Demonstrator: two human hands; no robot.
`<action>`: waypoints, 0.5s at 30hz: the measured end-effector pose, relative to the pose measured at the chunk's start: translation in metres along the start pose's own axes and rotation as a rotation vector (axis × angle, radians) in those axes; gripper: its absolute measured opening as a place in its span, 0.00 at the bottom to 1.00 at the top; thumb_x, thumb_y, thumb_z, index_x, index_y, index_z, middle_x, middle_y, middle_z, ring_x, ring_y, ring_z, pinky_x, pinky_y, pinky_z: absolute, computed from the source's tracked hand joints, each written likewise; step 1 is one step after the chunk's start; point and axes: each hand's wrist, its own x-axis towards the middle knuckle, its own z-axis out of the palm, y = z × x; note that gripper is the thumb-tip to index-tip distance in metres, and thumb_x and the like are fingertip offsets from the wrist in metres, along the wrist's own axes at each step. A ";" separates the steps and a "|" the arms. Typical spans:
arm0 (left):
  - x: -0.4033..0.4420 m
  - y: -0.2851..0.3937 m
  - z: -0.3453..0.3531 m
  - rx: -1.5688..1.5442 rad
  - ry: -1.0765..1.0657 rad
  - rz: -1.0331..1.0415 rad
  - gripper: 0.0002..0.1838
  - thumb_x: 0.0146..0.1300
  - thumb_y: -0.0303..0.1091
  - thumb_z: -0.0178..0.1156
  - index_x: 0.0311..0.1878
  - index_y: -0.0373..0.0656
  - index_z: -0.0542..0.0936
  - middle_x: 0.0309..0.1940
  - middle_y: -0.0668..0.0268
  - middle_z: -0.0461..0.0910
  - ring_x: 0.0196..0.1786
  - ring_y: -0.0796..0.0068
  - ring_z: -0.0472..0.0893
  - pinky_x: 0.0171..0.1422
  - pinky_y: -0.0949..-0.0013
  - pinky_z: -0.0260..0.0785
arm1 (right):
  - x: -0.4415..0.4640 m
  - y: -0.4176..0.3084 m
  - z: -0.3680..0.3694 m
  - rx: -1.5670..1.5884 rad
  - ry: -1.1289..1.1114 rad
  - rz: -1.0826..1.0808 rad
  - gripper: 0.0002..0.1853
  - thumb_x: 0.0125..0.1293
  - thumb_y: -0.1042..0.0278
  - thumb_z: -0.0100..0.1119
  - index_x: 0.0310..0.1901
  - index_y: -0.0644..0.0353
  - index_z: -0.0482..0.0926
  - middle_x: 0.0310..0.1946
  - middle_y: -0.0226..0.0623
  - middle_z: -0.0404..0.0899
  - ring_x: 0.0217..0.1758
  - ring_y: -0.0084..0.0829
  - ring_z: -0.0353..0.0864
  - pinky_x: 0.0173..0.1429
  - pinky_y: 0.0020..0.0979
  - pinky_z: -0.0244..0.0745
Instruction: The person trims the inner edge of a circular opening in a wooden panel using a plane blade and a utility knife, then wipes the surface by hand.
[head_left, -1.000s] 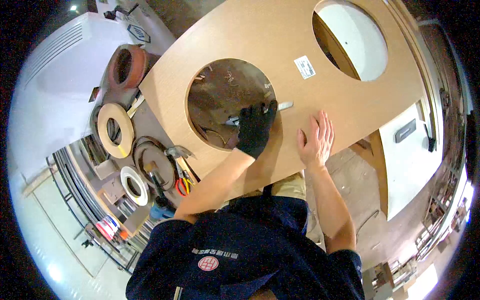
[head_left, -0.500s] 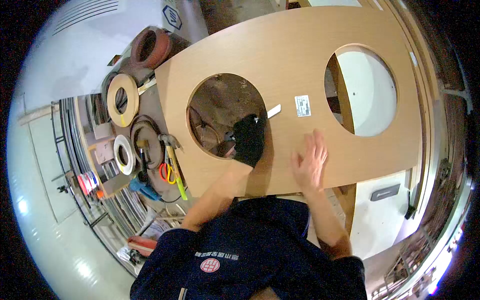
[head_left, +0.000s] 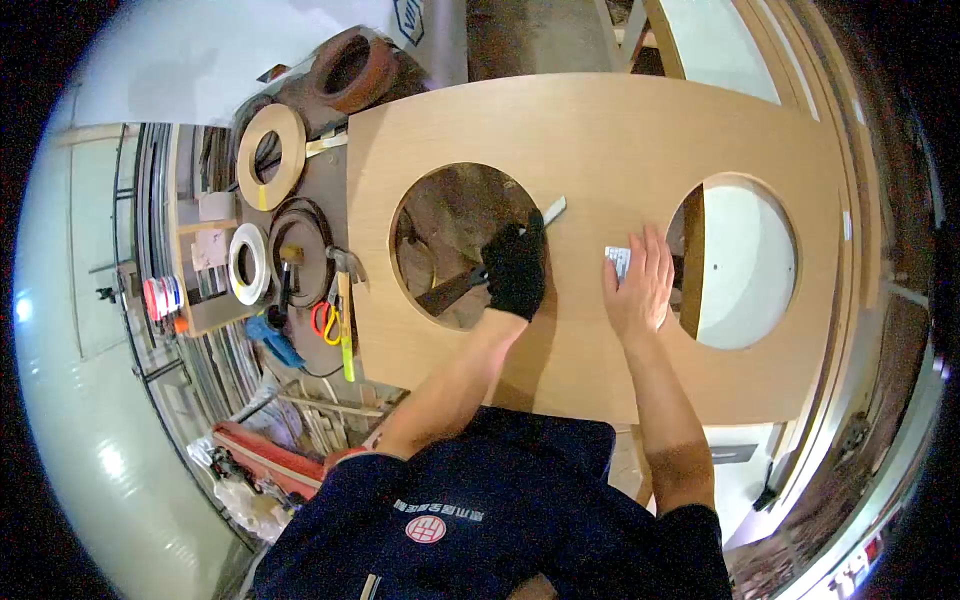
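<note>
My left hand [head_left: 515, 267], in a black glove, is closed at the right rim of the left round hole in a wood-grain panel [head_left: 590, 130]. A flat tool with a pale end [head_left: 556, 209] sticks out of the glove to the upper right. A dark, flat piece [head_left: 447, 295] shows at the glove's lower left, inside the hole; I cannot tell whether it belongs to the same tool. My bare right hand [head_left: 640, 285] lies flat with fingers stretched on the panel between its two round holes, partly covering a printed label [head_left: 617, 262].
Left of the panel lie a hammer [head_left: 346, 290], scissors [head_left: 324, 322], a brush [head_left: 290, 262], a blue power tool [head_left: 273, 338] and edging rolls, one tan [head_left: 293, 150] and one white [head_left: 240, 265]. A reddish-brown roll [head_left: 358, 72] stands behind them.
The view has shifted, and the panel appears lower. My right hand has come down onto the label, which was uncovered before. My left hand stays at the hole's right rim with the tool.
</note>
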 end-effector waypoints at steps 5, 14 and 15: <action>0.039 -0.028 0.017 -0.077 0.069 -0.094 0.12 0.74 0.33 0.50 0.52 0.42 0.81 0.47 0.49 0.82 0.51 0.52 0.82 0.54 0.50 0.74 | 0.000 -0.001 0.003 0.008 0.002 -0.004 0.30 0.67 0.58 0.64 0.66 0.64 0.71 0.74 0.49 0.64 0.79 0.51 0.59 0.80 0.51 0.56; 0.044 -0.022 0.039 -0.191 0.047 -0.213 0.20 0.72 0.29 0.50 0.65 0.41 0.76 0.46 0.48 0.81 0.51 0.48 0.81 0.51 0.46 0.73 | 0.000 -0.001 0.003 -0.044 -0.068 0.010 0.31 0.66 0.56 0.65 0.67 0.63 0.70 0.76 0.48 0.61 0.81 0.50 0.56 0.81 0.53 0.53; 0.052 -0.038 0.063 -0.389 0.151 -0.255 0.21 0.72 0.29 0.50 0.66 0.42 0.76 0.46 0.48 0.81 0.51 0.47 0.81 0.51 0.46 0.73 | 0.000 -0.002 0.003 -0.046 -0.067 0.012 0.31 0.66 0.57 0.65 0.67 0.62 0.70 0.76 0.48 0.61 0.81 0.50 0.56 0.81 0.53 0.53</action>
